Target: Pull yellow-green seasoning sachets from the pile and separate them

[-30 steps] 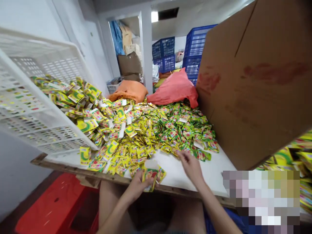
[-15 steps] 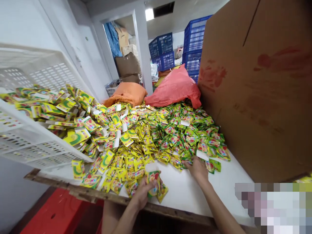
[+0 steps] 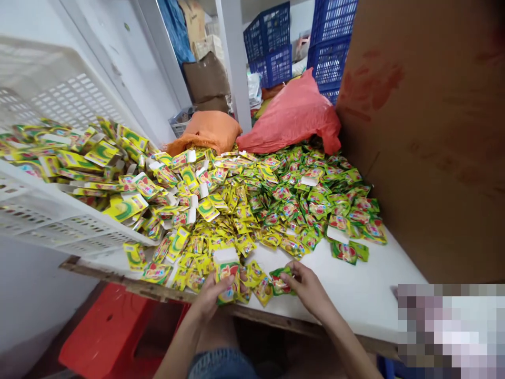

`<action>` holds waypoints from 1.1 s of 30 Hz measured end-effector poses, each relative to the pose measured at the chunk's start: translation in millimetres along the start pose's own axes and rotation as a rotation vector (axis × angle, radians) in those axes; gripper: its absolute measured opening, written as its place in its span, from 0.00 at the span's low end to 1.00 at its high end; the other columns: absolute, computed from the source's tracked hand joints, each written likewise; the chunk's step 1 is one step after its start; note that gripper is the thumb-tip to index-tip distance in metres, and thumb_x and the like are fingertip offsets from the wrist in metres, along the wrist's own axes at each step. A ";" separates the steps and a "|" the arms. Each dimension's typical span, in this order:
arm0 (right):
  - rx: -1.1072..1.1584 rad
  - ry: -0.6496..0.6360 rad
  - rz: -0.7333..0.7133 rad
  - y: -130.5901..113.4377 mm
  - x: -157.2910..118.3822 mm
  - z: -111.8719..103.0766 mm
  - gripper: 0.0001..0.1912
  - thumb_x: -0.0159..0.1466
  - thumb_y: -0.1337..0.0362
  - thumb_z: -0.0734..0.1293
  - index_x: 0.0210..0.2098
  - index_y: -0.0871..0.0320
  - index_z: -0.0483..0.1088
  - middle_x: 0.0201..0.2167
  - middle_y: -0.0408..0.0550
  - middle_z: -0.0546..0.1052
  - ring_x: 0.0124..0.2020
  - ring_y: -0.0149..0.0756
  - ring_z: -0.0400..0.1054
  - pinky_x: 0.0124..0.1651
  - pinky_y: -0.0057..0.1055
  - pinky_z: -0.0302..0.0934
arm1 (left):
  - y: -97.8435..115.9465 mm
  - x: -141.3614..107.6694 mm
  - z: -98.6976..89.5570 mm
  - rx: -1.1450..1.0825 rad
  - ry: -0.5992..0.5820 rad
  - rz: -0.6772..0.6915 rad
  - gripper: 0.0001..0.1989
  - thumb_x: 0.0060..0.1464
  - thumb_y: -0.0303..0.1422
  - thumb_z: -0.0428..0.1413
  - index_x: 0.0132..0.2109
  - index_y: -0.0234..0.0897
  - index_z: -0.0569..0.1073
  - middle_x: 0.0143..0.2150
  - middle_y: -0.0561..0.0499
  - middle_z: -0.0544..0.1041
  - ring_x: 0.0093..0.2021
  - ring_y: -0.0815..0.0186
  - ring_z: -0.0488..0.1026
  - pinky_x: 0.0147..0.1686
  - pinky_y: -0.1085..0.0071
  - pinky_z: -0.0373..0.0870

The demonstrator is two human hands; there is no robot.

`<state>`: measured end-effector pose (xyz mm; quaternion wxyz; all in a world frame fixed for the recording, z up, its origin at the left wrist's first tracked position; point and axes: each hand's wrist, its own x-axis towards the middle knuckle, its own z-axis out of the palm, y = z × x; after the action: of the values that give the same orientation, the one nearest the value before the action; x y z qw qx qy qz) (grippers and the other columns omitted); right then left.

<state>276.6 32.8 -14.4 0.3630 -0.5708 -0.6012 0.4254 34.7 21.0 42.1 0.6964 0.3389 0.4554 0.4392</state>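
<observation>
My left hand (image 3: 210, 297) is closed around a small yellow-and-green box (image 3: 227, 272), its white top flap standing up. Some yellow sachets (image 3: 255, 276) lie beside the box, by the left fingertips; whether the fingers touch them I cannot tell. Between thumb and fingers, my right hand (image 3: 310, 289) pinches a green sachet (image 3: 278, 281) just above the white tabletop (image 3: 311, 266). Beyond the hands is a heap of loose green sachets (image 3: 290, 208). Yellow sachets (image 3: 236, 210) adjoin it on the left, followed by a pile of small boxes (image 3: 130, 208).
A white plastic crate (image 3: 90, 221) lies tipped at the left, boxes spilling from it. A large cardboard carton (image 3: 426, 158) walls off the right. Orange (image 3: 211, 129) and red (image 3: 294, 118) sacks sit behind the heap. A red stool (image 3: 106, 326) stands below the table's wooden edge.
My right hand has come back from the green heap towards the left hand, now with a green sachet in its fingers. The left hand still holds the box. The view has tilted down.
</observation>
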 end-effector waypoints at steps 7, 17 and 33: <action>-0.330 0.004 0.025 -31.1 -4.1 45.1 0.13 0.52 0.69 0.65 0.38 0.58 0.67 0.37 0.50 0.72 0.42 0.45 0.66 0.43 0.33 0.58 | -15.2 3.4 -10.5 0.097 -0.051 -0.015 0.18 0.43 0.39 0.62 0.38 0.29 0.75 0.30 0.44 0.79 0.30 0.60 0.75 0.35 0.66 0.70; -0.547 -0.032 0.091 -19.7 -24.5 42.4 0.06 0.61 0.64 0.57 0.34 0.57 0.64 0.30 0.52 0.74 0.33 0.43 0.69 0.35 0.32 0.57 | -18.6 -1.0 -5.5 0.096 -0.094 -0.004 0.14 0.42 0.38 0.63 0.30 0.30 0.74 0.25 0.49 0.74 0.25 0.68 0.70 0.29 0.72 0.66; -0.015 0.401 -0.153 -72.8 -39.6 27.2 0.13 0.64 0.53 0.57 0.36 0.57 0.62 0.24 0.43 0.70 0.24 0.33 0.64 0.26 0.26 0.58 | -27.7 -10.6 33.4 0.042 -0.303 -0.143 0.21 0.36 0.40 0.65 0.34 0.29 0.72 0.22 0.50 0.74 0.20 0.70 0.69 0.24 0.73 0.67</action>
<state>227.4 -8.2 44.7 0.5023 -0.5992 -0.5618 0.2702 72.1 -1.8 33.4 0.7794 0.3825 0.3771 0.3226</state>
